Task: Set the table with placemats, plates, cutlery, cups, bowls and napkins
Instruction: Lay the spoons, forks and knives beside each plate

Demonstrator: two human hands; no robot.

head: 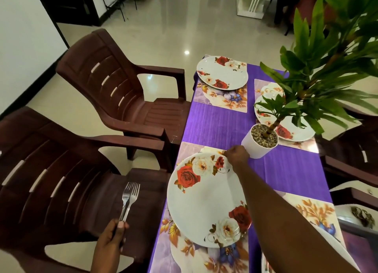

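Note:
My left hand (111, 240) grips two steel forks (129, 199) by their handles, tines up, over the near chair's seat beside the table. My right hand (237, 155) reaches across a white plate with red and white roses (202, 201) and pinches its far rim. That plate lies on a floral placemat (184, 250) at the table's near left. A second rose plate (222, 73) sits on a placemat (223, 100) at the far left. A third plate (286, 127) lies on the far right placemat, partly hidden by leaves. Another placemat (315, 211) shows at the near right.
A purple cloth (216, 125) covers the table. A white pot with pebbles and a green plant (259, 141) stands mid-table just beyond my right hand. Two brown plastic chairs, one far (126, 92) and one near (51, 180), line the left side, with dark chairs on the right.

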